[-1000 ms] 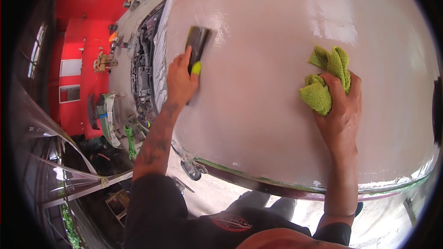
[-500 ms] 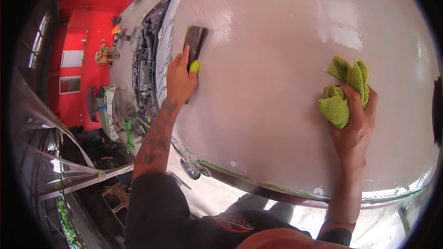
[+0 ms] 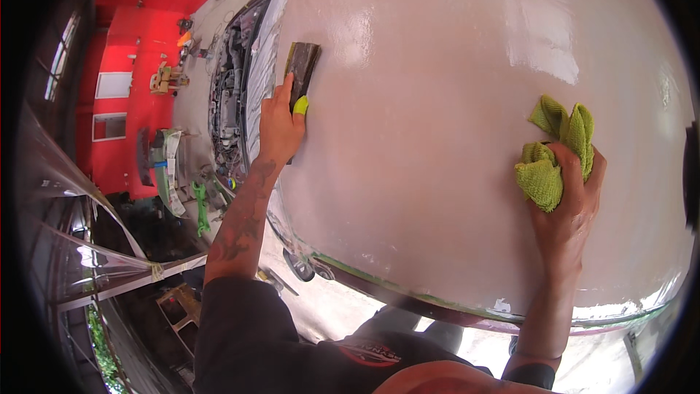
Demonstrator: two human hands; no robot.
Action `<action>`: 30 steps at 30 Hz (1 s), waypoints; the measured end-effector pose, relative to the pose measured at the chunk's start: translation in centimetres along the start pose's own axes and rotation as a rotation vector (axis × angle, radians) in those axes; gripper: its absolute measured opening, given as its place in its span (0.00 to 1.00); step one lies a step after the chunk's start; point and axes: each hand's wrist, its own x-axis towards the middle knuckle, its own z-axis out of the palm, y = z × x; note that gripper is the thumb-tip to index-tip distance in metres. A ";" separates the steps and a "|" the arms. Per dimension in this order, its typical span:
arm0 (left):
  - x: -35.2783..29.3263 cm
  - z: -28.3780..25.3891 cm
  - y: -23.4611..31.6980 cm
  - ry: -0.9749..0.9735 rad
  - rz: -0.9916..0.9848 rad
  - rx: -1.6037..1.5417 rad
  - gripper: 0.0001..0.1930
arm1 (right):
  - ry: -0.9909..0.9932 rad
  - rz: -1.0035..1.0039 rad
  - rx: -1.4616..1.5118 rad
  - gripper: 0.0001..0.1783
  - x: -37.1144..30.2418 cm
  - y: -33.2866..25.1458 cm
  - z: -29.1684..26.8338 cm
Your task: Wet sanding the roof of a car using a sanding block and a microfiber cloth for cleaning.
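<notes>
Dark block (image 3: 305, 66) half-hides in gripping left hand (image 3: 283, 128) near panel (image 3: 415, 146) edge at 9 o'clock, right hand (image 3: 572, 201) clutching cloth (image 3: 541, 182), roomy between.

Block (image 3: 307, 62) on panel (image 3: 415, 175), cloth (image 3: 540, 184) to the right

Bright glare on panel (image 3: 430, 146); edges bent, corners black.

Head view: left fisheye, head-worn, facing down at near range; pale panel (image 3: 423, 146) spans twelve to four o'clock, torso (image 3: 321, 354) at six.
</notes>
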 end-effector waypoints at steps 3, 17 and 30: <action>4.2 -1.2 -2.0 -0.033 -0.133 0.023 0.31 | -0.004 -0.007 0.026 0.27 0.1 -0.8 0.6; -5.1 -1.1 2.3 -0.033 0.091 -0.028 0.33 | 0.035 -0.026 -0.021 0.26 0.0 -0.3 0.4; -7.5 -0.7 6.9 0.008 0.141 -0.139 0.31 | 0.036 -0.019 -0.053 0.25 0.2 -0.2 0.4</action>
